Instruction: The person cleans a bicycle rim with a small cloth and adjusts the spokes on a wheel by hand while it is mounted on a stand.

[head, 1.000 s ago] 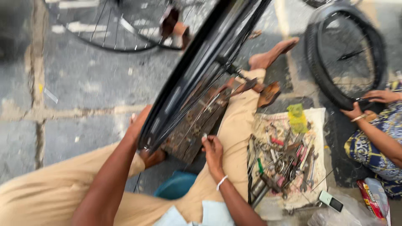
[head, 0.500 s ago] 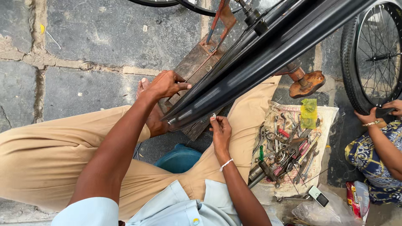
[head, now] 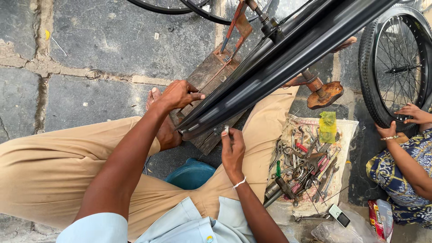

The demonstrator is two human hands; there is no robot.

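A black bicycle wheel rim (head: 279,63) runs slantwise from the upper right down to my lap, held in a rusty metal stand (head: 234,33) on a worn wooden block (head: 204,78). My left hand (head: 177,95) rests on the rim's lower left side, fingers curled over its edge. My right hand (head: 231,148) pinches a small metal tool (head: 225,131) against the rim's lower end. I sit on the ground in tan trousers, one bare foot beside the block.
Several wrenches and screwdrivers lie on a cloth (head: 310,166) to my right, with a yellow-green bag (head: 327,126). Another person's hands (head: 407,119) hold a tyred wheel (head: 396,67) at the right edge. A blue tub (head: 191,173), a small phone (head: 338,215) and stone paving surround me.
The view has dropped and steadied onto my lap. My left hand has settled on the rim near the wooden block, and my right hand has lifted to the rim's lower end.
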